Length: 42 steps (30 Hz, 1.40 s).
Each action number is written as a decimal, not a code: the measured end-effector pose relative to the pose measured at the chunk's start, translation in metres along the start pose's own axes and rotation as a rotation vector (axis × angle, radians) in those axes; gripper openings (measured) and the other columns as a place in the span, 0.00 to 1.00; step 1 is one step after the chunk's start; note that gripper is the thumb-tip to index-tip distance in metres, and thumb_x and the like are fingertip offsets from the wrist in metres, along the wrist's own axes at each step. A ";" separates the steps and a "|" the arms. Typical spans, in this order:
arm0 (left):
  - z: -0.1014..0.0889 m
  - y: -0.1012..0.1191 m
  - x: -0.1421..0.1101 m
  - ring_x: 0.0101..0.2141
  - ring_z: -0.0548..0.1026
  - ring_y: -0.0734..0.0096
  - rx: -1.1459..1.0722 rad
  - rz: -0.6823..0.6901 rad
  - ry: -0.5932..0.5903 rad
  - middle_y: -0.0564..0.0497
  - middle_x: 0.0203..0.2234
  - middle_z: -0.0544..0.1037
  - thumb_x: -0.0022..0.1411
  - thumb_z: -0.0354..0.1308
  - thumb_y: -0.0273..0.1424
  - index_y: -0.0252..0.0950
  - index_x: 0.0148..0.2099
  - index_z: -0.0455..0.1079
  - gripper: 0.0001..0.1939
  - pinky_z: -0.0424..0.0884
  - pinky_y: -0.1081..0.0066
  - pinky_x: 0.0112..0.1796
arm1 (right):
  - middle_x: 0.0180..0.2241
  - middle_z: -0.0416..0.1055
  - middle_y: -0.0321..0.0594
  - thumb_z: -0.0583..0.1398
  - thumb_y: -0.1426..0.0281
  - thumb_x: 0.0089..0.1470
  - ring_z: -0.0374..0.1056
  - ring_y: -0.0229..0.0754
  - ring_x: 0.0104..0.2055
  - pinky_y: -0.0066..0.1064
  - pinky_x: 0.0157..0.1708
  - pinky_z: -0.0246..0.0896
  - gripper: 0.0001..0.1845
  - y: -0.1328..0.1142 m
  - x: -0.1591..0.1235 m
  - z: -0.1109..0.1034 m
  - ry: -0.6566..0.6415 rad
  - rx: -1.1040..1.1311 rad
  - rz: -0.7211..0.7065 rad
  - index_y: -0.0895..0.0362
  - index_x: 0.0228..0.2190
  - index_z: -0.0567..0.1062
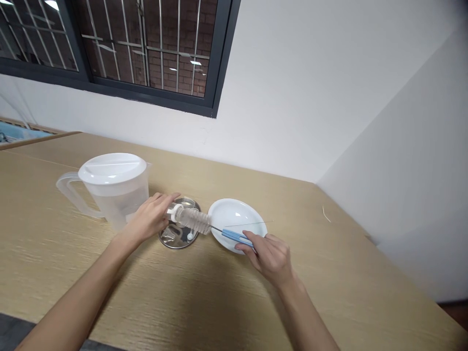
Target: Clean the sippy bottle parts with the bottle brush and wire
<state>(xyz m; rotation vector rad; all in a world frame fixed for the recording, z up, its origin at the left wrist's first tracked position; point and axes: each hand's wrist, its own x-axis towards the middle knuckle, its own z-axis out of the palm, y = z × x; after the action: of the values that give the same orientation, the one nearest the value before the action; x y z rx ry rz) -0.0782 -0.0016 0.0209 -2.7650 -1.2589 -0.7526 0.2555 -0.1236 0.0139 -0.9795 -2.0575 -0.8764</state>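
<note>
My left hand [155, 214] is closed around a small clear bottle [170, 212] with a white neck ring, mostly hidden by the fingers. In my right hand [272, 253], the blue handle of a bottle brush [195, 221] is gripped between thumb and fingers. Its pale bristles meet the bottle's mouth; how far the tip reaches inside I cannot tell. Beneath the bottle lies a round shiny metal plate [178, 243] with a small white piece [190, 236] and clear parts on it. Under the brush handle stands a white bowl [234, 207], a thin wire-like line crossing it.
A translucent lidded pitcher [117, 195] holding liquid stands left of the metal plate, close to my left forearm. A thin pale strand [325, 214] lies at the right of the wooden table [153, 302]. Behind are a white wall and a barred window [146, 48].
</note>
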 end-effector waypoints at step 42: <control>0.002 0.003 -0.001 0.50 0.70 0.54 -0.026 -0.014 0.022 0.45 0.51 0.73 0.54 0.54 0.21 0.43 0.65 0.55 0.37 0.69 0.59 0.47 | 0.29 0.73 0.36 0.64 0.71 0.57 0.66 0.33 0.24 0.25 0.25 0.62 0.19 -0.006 -0.002 0.011 0.061 0.169 0.249 0.56 0.49 0.69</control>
<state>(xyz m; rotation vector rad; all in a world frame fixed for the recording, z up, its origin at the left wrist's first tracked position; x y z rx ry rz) -0.0756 -0.0041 0.0192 -2.7628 -1.2753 -0.8044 0.2480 -0.1187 0.0052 -1.0736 -1.8739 -0.5861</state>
